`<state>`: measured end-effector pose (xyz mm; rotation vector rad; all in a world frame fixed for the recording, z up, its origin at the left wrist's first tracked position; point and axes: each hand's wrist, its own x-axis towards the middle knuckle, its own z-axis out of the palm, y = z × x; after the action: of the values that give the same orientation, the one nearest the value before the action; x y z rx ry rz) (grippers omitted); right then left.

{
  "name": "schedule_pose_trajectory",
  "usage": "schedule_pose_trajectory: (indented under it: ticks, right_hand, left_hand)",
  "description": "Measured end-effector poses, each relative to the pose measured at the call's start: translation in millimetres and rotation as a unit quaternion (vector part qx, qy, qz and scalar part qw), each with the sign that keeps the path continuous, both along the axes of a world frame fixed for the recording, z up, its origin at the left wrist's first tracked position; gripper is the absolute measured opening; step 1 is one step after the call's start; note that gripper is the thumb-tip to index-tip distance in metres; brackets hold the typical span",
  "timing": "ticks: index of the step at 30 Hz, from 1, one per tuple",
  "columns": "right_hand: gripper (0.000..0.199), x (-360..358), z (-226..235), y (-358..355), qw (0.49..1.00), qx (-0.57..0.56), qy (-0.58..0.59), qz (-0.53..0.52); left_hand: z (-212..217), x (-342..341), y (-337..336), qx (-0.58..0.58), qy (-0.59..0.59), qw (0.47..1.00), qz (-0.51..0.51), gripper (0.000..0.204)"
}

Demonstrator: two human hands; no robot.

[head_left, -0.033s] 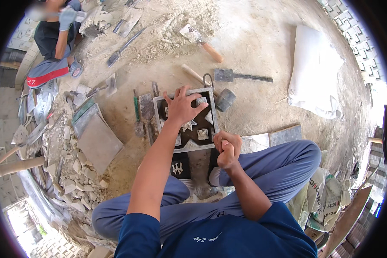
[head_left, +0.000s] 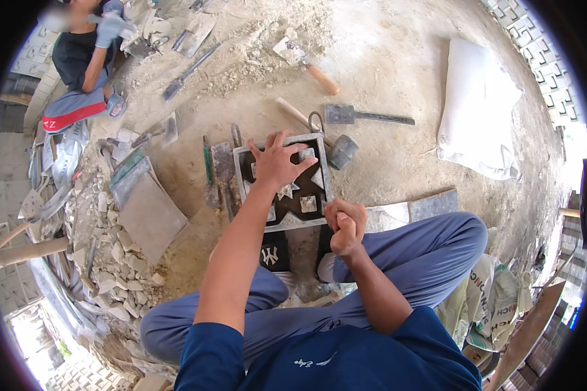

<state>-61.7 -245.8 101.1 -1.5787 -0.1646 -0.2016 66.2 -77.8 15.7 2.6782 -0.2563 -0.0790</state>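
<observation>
A square grey metal mould frame (head_left: 298, 225) stands before my crossed legs, with dark cavities and pale square, triangular and star-shaped pieces inside. My left hand (head_left: 280, 161) lies across its far left part, fingers spread, the fingertips reaching toward the far rim and a pale block. Under that palm part of the mould is hidden. At the near right corner of the frame, my right hand (head_left: 347, 226) is curled closed, thumb over the fingers; whatever it may grip is hidden. A mallet (head_left: 342, 152) lies just beyond the frame's right side.
Left of the mould lie trowels (head_left: 223, 163) and flat plates (head_left: 151, 218), beside stone rubble (head_left: 120, 260). Farther off are a wooden-handled trowel (head_left: 321, 78), a flat dark metal tool (head_left: 365, 116) and a white sack (head_left: 477, 111). A gloved co-worker (head_left: 88, 58) sits at far left.
My hands and the mould look the same. At far left the co-worker's gloved hand and leg have shifted slightly.
</observation>
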Motion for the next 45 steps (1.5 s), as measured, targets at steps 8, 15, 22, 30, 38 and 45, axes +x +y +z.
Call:
schedule_pose_trajectory:
  ticks: [8, 15, 22, 30, 38, 45]
  right_hand:
    - [0.032, 5, -1, -2, 1.0, 0.0, 0.005, 0.013]
    - [0.031, 6, 5, 2, 1.0, 0.001, 0.003, 0.0]
    - [0.036, 6, -2, -8, 0.999, 0.033, 0.004, 0.009]
    - [0.037, 6, 2, 8, 1.0, 0.005, -0.014, 0.006]
    - [0.031, 6, 1, -5, 0.999, 0.05, 0.005, 0.012]
    - [0.031, 4, -4, -6, 0.999, 0.009, -0.016, 0.036]
  left_hand:
    - [2, 3, -7, 0.008, 0.024, 0.999, 0.022, 0.059]
    - [2, 6, -5, 0.013, 0.03, 0.999, 0.01, 0.053]
    - [8, 48, 61, -0.35, 0.272, 0.889, -0.116, 0.063]
    - [1, 46, 73, -0.209, 0.236, 0.936, -0.157, 0.055]
    - [17, 26, 8, 0.032, 0.195, 0.977, -0.074, 0.047]
    - [4, 27, 10, 0.005, 0.151, 0.985, -0.086, 0.04]
